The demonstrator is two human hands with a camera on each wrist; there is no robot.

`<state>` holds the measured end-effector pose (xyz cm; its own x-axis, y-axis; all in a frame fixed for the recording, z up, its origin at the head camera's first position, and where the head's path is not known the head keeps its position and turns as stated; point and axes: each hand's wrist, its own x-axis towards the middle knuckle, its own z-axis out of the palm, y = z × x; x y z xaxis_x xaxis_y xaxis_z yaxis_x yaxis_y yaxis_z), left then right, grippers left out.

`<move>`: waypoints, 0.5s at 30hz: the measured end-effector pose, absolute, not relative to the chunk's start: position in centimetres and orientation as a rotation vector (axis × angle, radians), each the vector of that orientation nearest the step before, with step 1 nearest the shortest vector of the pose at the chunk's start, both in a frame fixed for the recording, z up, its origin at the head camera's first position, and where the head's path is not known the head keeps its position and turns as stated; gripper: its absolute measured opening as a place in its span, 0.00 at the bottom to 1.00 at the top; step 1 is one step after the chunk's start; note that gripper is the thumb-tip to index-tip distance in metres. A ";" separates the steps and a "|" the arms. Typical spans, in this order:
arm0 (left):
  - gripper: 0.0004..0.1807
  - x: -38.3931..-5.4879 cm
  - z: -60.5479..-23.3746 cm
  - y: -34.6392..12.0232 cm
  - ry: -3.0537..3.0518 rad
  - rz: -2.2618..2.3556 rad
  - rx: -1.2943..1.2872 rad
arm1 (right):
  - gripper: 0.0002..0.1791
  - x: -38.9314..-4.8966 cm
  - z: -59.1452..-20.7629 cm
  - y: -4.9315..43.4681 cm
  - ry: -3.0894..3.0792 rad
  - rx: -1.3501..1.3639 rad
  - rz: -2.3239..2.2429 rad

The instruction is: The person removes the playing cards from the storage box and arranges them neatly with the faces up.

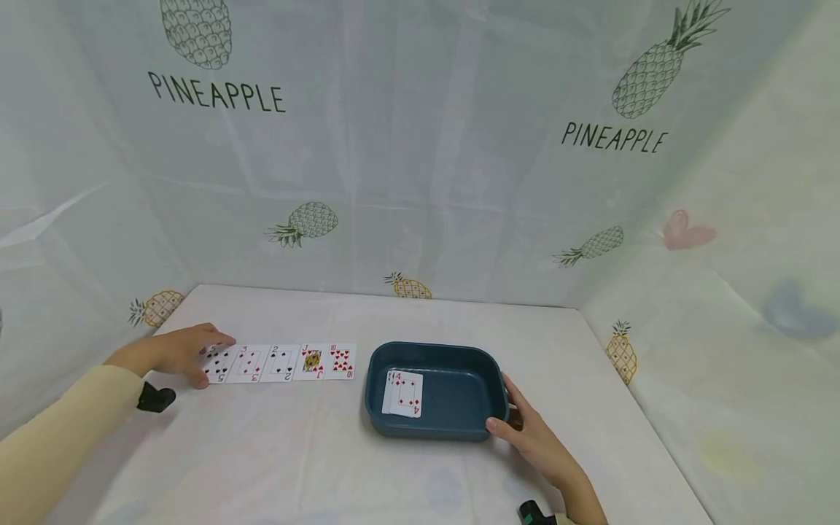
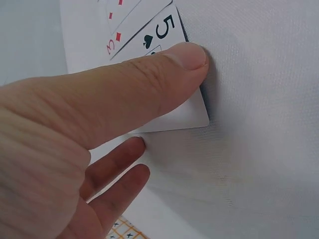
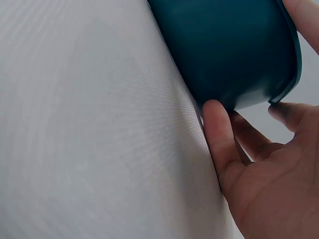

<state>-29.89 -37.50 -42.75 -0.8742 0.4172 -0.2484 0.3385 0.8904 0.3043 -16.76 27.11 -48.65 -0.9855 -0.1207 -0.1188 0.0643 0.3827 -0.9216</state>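
A row of face-up playing cards lies flat on the left. My left hand (image 1: 177, 350) is at its left end, touching the five of spades (image 1: 221, 364); in the left wrist view the thumb (image 2: 164, 74) lies across that card to its edge. Rightward come a three of diamonds (image 1: 249, 364), a black two (image 1: 280, 364), a red jack (image 1: 311, 362) and a red ten (image 1: 341, 362). My right hand (image 1: 534, 437) holds the right end of a dark blue rectangular dish (image 1: 459, 397), thumb at the near corner. Inside, a four of diamonds (image 1: 407, 394) tops a few overlapping cards.
A white cloth covers the table (image 1: 275, 445), with its far edge against a hanging pineapple-print curtain (image 1: 420, 160). More of that cloth hangs at the left and right sides. A black wrist device (image 1: 156, 398) sits at the left sleeve.
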 end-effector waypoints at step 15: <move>0.40 -30.5 -41.7 -35.2 2.906 0.387 0.762 | 0.49 -16.6 -48.5 27.1 2.474 -0.064 -1.656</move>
<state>-30.47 -35.18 -41.66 -0.8676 0.4954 -0.0437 0.4667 0.8414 0.2726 -16.60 27.05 -48.51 -0.9857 -0.1261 -0.1118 0.0553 0.3847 -0.9214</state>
